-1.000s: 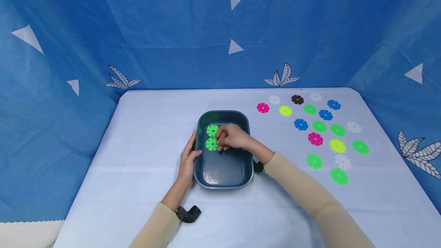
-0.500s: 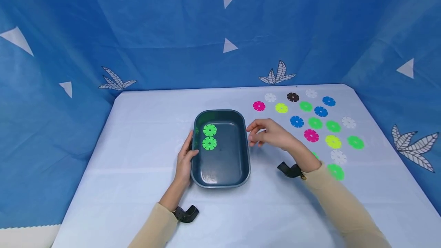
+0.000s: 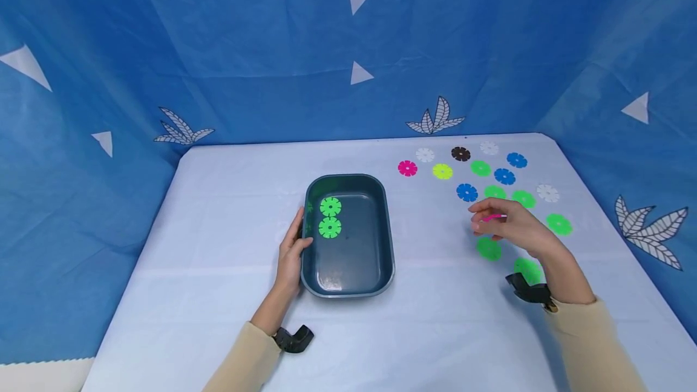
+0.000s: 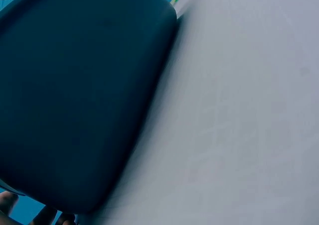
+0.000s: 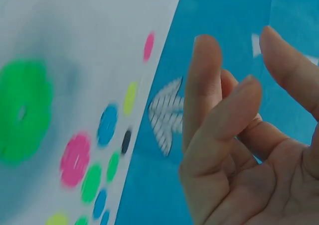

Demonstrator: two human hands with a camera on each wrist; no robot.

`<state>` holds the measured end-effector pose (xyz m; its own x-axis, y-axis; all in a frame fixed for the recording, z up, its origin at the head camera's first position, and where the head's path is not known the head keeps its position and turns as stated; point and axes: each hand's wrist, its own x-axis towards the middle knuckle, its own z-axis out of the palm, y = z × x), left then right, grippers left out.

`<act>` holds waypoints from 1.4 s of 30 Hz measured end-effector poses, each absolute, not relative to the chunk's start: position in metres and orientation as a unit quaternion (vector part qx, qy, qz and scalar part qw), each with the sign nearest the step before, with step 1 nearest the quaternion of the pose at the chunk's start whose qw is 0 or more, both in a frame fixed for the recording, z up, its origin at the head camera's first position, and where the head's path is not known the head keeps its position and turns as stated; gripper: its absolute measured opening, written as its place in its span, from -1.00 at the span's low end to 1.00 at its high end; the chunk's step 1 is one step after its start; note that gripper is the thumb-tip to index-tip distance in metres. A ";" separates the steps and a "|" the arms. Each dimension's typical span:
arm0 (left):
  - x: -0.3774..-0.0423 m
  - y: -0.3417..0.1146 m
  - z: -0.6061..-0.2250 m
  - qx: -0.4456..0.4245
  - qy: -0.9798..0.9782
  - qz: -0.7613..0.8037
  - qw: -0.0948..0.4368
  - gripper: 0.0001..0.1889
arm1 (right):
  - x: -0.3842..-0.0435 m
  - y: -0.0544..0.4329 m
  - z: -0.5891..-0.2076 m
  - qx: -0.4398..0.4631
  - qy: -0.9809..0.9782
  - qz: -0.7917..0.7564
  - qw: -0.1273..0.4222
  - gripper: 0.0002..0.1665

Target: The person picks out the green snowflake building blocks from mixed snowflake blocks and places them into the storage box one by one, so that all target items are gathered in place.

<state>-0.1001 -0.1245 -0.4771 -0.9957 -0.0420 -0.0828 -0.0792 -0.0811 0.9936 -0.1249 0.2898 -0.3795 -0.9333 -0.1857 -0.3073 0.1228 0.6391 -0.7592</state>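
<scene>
My left hand holds the left wall of a dark blue rectangular tray, thumb over the rim and fingers along the outside. Inside the tray lie two green notched discs, an upper green disc and a lower green disc, edge to edge. Over the scattered discs on the right, my right hand hovers with loosely bent fingers. A strip of a pink disc shows through the gap between thumb and fingers. In the right wrist view that pink disc lies on the table, and the fingers hold nothing.
Notched discs in several colours lie flat at the table's right, among them a blue disc, a brown disc and a yellow disc. A blue curtain hangs behind the white table.
My right hand has left the inside of the tray and moved right, over the scattered discs. My left hand keeps its hold on the tray; both green discs stay put inside.
</scene>
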 end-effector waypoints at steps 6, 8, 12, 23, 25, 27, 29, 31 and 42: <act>-0.100 -0.124 -0.477 -0.045 0.675 0.737 0.012 -0.31 | -0.113 0.322 -0.390 0.011 0.904 -0.394 0.165 -0.35; -0.100 -0.124 -0.476 -0.046 0.675 0.737 0.012 -0.31 | -0.110 0.328 -0.395 0.018 0.907 -0.388 0.164 -0.34; -0.099 -0.123 -0.477 -0.048 0.676 0.735 0.013 -0.32 | -0.103 0.334 -0.409 0.024 0.908 -0.385 0.163 -0.33; -0.100 -0.124 -0.479 -0.051 0.680 0.731 0.012 -0.32 | -0.093 0.331 -0.430 0.063 0.918 -0.362 0.149 -0.26; -0.099 -0.124 -0.478 -0.051 0.680 0.731 0.012 -0.32 | -0.093 0.329 -0.431 0.069 0.920 -0.356 0.150 -0.25; -0.099 -0.123 -0.478 -0.051 0.681 0.731 0.013 -0.32 | -0.093 0.329 -0.433 0.071 0.920 -0.353 0.151 -0.26; -0.099 -0.123 -0.478 -0.050 0.680 0.731 0.013 -0.32 | -0.094 0.328 -0.434 0.073 0.922 -0.347 0.154 -0.26; -0.099 -0.123 -0.477 -0.049 0.680 0.731 0.014 -0.32 | -0.094 0.328 -0.436 0.074 0.923 -0.343 0.156 -0.26; -0.099 -0.123 -0.477 -0.050 0.681 0.731 0.013 -0.31 | -0.098 0.323 -0.442 0.086 0.928 -0.330 0.152 -0.33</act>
